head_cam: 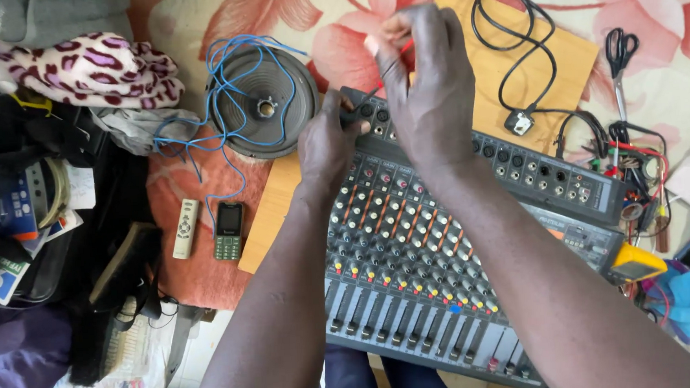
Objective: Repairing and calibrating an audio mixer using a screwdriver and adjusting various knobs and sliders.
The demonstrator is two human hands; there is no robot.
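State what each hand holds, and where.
Left hand grips a dark tool's handle at the mixer; right hand pinches a red wire near its end.

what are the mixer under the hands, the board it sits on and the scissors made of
Mixer: looks like grey painted metal or hard plastic, matte, with small plastic knobs. Board: light wood or plywood, flat, unvarnished look. Scissors: black handles, likely plastic; the blades look dark, probably metal.

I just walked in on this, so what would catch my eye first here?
A grey audio mixer packed with knobs and sliders fills the centre, with the left hand and right hand working at its far edge. To the left, a round speaker lies draped in blue wire.
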